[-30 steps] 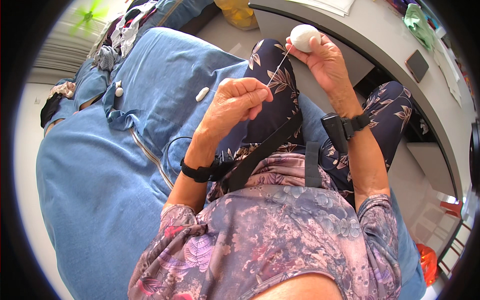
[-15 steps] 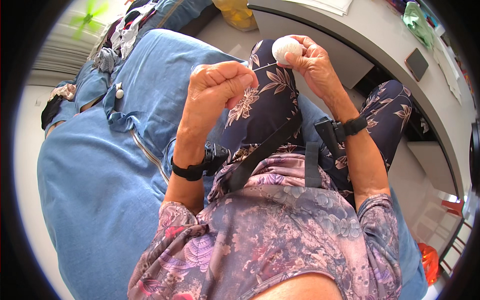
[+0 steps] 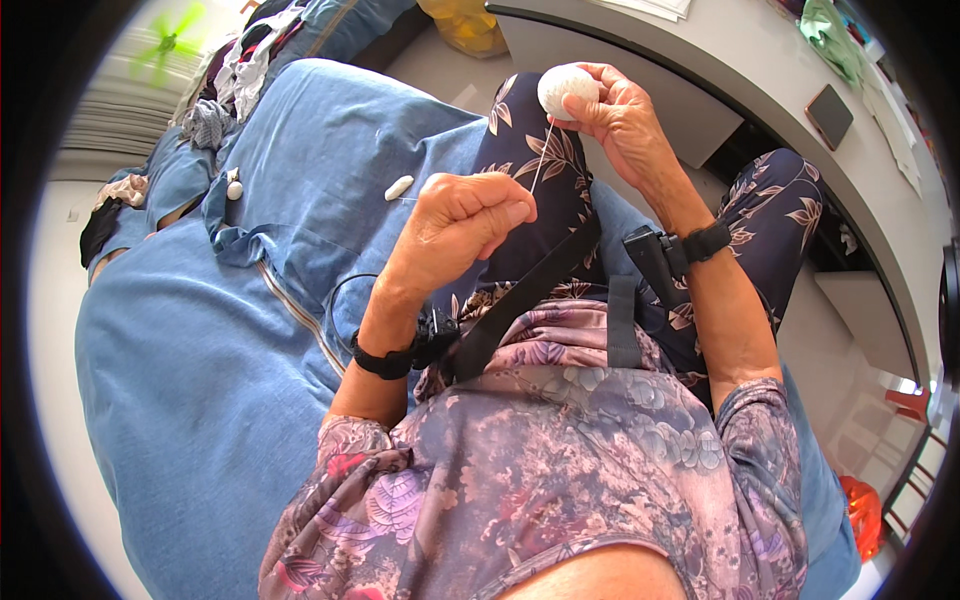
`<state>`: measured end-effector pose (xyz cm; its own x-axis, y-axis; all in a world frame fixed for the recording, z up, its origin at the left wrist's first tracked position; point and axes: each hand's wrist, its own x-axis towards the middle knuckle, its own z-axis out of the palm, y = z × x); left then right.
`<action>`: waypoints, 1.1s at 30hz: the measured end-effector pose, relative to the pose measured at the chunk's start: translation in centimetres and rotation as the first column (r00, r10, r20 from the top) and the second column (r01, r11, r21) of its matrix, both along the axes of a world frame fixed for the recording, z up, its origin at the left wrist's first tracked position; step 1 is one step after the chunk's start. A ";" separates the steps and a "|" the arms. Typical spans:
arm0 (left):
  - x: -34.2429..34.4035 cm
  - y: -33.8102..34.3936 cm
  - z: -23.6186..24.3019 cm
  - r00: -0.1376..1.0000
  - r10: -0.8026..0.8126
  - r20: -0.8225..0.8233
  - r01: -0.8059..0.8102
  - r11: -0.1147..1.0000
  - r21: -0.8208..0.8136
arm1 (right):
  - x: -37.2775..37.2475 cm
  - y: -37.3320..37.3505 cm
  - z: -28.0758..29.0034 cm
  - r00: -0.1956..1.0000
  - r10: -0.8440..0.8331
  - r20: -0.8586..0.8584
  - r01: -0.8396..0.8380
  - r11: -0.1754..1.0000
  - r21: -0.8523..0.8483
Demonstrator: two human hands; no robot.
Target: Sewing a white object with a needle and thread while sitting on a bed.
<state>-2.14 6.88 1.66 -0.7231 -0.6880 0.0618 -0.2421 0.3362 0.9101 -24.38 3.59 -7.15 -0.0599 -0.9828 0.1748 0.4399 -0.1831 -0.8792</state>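
Note:
My right hand is closed around a round white ball of yarn, thumb against its surface. A taut white thread runs from beneath the ball down to my left hand, whose curled fingers and thumb pinch it. Beyond my left knuckles, a small white piece, apparently a thread bundle, lies on the blue cover, with a fine strand trailing toward my hand. Both wrists wear black strapped devices.
A pale desk curves along the right, carrying a dark phone and green cloth. Piled clothes lie at upper left near a green fan. A yellow bag sits behind; an orange bag is lower right.
The ball and my right hand have moved left. My left hand rose leftward, then came back down and right, leaving the thread steeply angled and the small white piece visible again.

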 end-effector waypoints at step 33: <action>-2.6 -3.7 2.7 0.991 0.112 -0.075 -0.127 0.957 -0.261 | 1.1 0.8 0.7 0.979 0.085 -0.188 -0.094 0.995 -0.041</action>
